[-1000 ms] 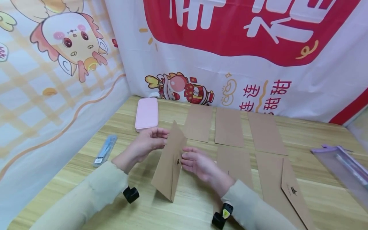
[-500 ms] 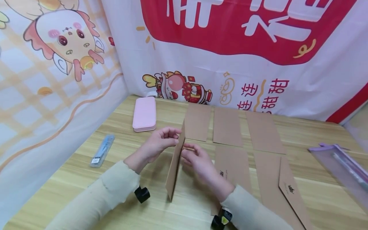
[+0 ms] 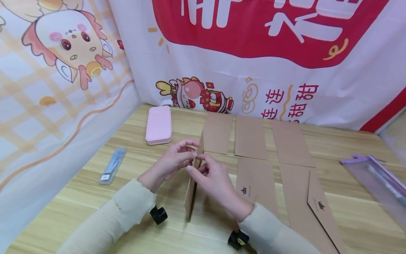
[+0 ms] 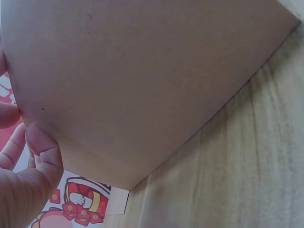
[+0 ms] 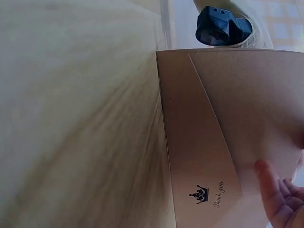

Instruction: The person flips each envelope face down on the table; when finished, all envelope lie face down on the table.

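A brown kraft envelope (image 3: 190, 199) stands on its long edge on the wooden table, almost edge-on to the head view. My left hand (image 3: 174, 159) pinches its upper edge near the far end; the left wrist view shows the thumb against the plain face (image 4: 142, 85). My right hand (image 3: 217, 180) holds the same upper edge, nearer to me, its fingers curled beside my left fingertips. In the right wrist view a fingertip lies on the flap side (image 5: 190, 114), which bears a crown and "Thank you". Parts of both hands' fingers are hidden.
Several kraft envelopes lie flat in rows to the right, one with a crown on its flap (image 3: 320, 204). A pink case (image 3: 159, 124) and a slim blue clear case (image 3: 113, 165) lie left. A purple mesh pouch (image 3: 374, 178) is at far right.
The envelope has turned from showing its flap side to nearly edge-on. My left hand has moved right with it. My right hand has shifted from the flap side up to the top edge.
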A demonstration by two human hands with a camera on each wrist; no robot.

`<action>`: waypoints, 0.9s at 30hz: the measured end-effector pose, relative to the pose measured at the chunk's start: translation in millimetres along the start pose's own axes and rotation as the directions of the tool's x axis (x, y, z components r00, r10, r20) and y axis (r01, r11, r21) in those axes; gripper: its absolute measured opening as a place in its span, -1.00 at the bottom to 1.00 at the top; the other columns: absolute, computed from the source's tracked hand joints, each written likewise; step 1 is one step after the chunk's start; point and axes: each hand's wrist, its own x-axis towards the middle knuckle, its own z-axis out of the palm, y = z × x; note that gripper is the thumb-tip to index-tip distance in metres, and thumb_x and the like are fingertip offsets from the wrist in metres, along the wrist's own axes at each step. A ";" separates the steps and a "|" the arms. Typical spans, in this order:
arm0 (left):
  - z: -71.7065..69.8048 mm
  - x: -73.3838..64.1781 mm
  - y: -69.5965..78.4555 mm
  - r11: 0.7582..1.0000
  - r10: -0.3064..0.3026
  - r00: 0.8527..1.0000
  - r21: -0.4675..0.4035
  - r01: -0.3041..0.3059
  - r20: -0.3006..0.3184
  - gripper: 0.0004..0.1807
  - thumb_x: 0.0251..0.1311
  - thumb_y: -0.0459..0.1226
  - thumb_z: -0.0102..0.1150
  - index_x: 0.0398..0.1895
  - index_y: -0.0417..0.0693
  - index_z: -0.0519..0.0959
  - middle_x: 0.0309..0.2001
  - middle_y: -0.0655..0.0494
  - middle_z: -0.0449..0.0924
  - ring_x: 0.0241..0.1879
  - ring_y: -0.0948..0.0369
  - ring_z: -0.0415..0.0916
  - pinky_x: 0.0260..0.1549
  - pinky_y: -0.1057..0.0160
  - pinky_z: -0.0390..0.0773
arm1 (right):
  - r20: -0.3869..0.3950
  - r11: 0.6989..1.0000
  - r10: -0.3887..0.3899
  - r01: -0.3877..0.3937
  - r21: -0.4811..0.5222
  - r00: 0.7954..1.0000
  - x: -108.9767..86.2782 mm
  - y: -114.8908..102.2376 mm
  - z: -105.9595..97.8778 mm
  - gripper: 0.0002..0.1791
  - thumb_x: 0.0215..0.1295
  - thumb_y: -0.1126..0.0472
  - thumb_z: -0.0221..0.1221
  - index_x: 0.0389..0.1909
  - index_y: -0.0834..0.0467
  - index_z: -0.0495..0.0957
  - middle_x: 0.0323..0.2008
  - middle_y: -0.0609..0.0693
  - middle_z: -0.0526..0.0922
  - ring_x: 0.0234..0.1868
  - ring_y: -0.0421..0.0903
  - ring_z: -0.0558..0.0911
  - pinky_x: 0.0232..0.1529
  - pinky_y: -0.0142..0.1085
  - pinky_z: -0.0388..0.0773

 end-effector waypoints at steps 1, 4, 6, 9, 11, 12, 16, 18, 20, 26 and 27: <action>-0.9 -0.5 -0.5 1.000 -0.001 1.000 -0.007 0.001 0.002 -0.61 0.19 -0.46 -0.03 0.11 -0.34 0.31 -0.27 0.12 0.43 -0.35 0.28 0.42 -0.40 0.39 0.48 | 0.001 1.000 -0.008 0.008 0.001 1.000 0.2 -0.1 0.6 -0.54 0.20 0.00 0.17 0.03 0.18 0.47 -0.55 -0.08 0.61 -0.58 -0.24 0.54 -0.60 -0.39 0.51; -3.2 -2.0 -1.0 1.000 0.001 1.000 -0.005 -0.001 0.000 -0.62 0.20 -0.44 -0.04 0.11 -0.31 0.31 -0.20 0.09 0.40 -0.24 0.25 0.42 -0.30 0.31 0.51 | 0.021 0.999 -0.022 0.021 0.045 1.000 1.3 0.9 3.2 -0.51 0.22 0.03 0.16 0.08 0.23 0.44 -0.64 -0.09 0.58 -0.66 -0.21 0.52 -0.68 -0.38 0.48; -5.6 -2.6 -2.1 1.000 0.010 1.000 0.006 -0.010 -0.001 -0.63 0.21 -0.43 -0.05 0.10 -0.27 0.32 -0.14 0.06 0.36 -0.17 0.23 0.39 -0.25 0.27 0.52 | 0.043 0.995 -0.012 0.007 0.095 0.999 2.4 2.3 5.0 -0.49 0.23 0.04 0.16 0.12 0.24 0.42 -0.67 -0.08 0.55 -0.69 -0.16 0.53 -0.70 -0.37 0.48; -9.0 -4.2 -3.1 1.000 0.019 1.000 0.013 -0.018 -0.008 -0.64 0.22 -0.42 -0.05 0.10 -0.23 0.32 -0.08 0.01 0.32 -0.11 0.20 0.35 -0.21 0.24 0.53 | 0.074 0.981 -0.003 -0.011 0.194 0.997 5.0 5.6 7.2 -0.52 0.24 0.11 0.16 0.13 0.25 0.42 -0.70 -0.02 0.53 -0.72 -0.13 0.52 -0.70 -0.36 0.50; -10.5 -4.9 -4.2 1.000 0.022 1.000 0.009 -0.022 -0.006 -0.65 0.22 -0.42 -0.04 0.10 -0.21 0.33 -0.07 0.01 0.32 -0.09 0.19 0.34 -0.20 0.24 0.53 | 0.086 0.973 -0.004 -0.016 0.232 0.996 6.7 7.3 7.9 -0.55 0.23 0.16 0.16 0.11 0.26 0.44 -0.70 0.00 0.53 -0.74 -0.15 0.50 -0.70 -0.35 0.51; -10.7 -5.0 -4.8 1.000 0.021 1.000 0.003 -0.021 -0.006 -0.64 0.22 -0.42 -0.04 0.10 -0.20 0.32 -0.06 0.01 0.32 -0.09 0.19 0.34 -0.20 0.24 0.53 | 0.089 0.971 -0.008 -0.014 0.240 0.996 7.5 7.9 8.0 -0.57 0.23 0.18 0.16 0.10 0.27 0.45 -0.71 0.01 0.53 -0.75 -0.17 0.48 -0.71 -0.35 0.51; -9.3 -3.5 -7.9 0.999 0.040 0.999 -0.007 -0.040 0.012 -0.61 0.24 -0.42 -0.05 0.14 -0.27 0.27 -0.03 -0.02 0.32 -0.06 0.18 0.33 -0.22 0.25 0.53 | 0.091 0.975 -0.004 -0.016 0.223 0.996 9.1 8.2 5.1 -0.60 0.21 0.25 0.14 0.08 0.25 0.48 -0.74 -0.01 0.51 -0.78 -0.19 0.46 -0.73 -0.35 0.50; -7.8 -2.7 -9.3 0.999 0.051 0.998 -0.009 -0.051 0.020 -0.59 0.25 -0.41 -0.05 0.17 -0.30 0.24 -0.01 -0.07 0.31 -0.06 0.18 0.33 -0.23 0.25 0.54 | 0.089 0.977 0.008 -0.027 0.211 0.996 8.8 7.0 2.9 -0.60 0.20 0.27 0.13 0.08 0.24 0.49 -0.75 -0.03 0.50 -0.80 -0.19 0.47 -0.73 -0.35 0.51; -5.7 -2.5 -10.0 0.998 0.060 0.998 -0.012 -0.059 0.024 -0.58 0.25 -0.40 -0.05 0.17 -0.31 0.23 -0.01 -0.09 0.30 -0.07 0.18 0.33 -0.23 0.25 0.54 | 0.087 0.979 0.022 -0.039 0.202 0.996 8.2 5.7 0.9 -0.59 0.18 0.30 0.11 0.09 0.24 0.49 -0.77 -0.03 0.50 -0.80 -0.18 0.48 -0.74 -0.35 0.51; 1.4 -2.0 -11.8 0.996 0.074 0.996 -0.045 -0.072 0.042 -0.67 0.24 -0.40 -0.05 0.09 -0.16 0.35 -0.11 0.06 0.34 -0.11 0.21 0.37 -0.20 0.22 0.54 | 0.073 0.979 0.075 -0.087 0.187 0.995 4.9 2.3 -4.6 -0.49 0.05 0.37 0.03 0.12 0.27 0.46 -0.78 -0.04 0.48 -0.80 -0.15 0.49 -0.73 -0.33 0.52; 2.4 -1.8 -11.9 0.996 0.077 0.996 -0.052 -0.074 0.047 -0.67 0.24 -0.41 -0.05 0.09 -0.14 0.36 -0.11 0.05 0.35 -0.10 0.21 0.37 -0.18 0.21 0.54 | 0.066 0.977 0.088 -0.099 0.186 0.994 4.3 1.9 -5.4 -0.47 0.04 0.37 0.02 0.13 0.27 0.45 -0.78 -0.03 0.48 -0.80 -0.15 0.49 -0.73 -0.33 0.52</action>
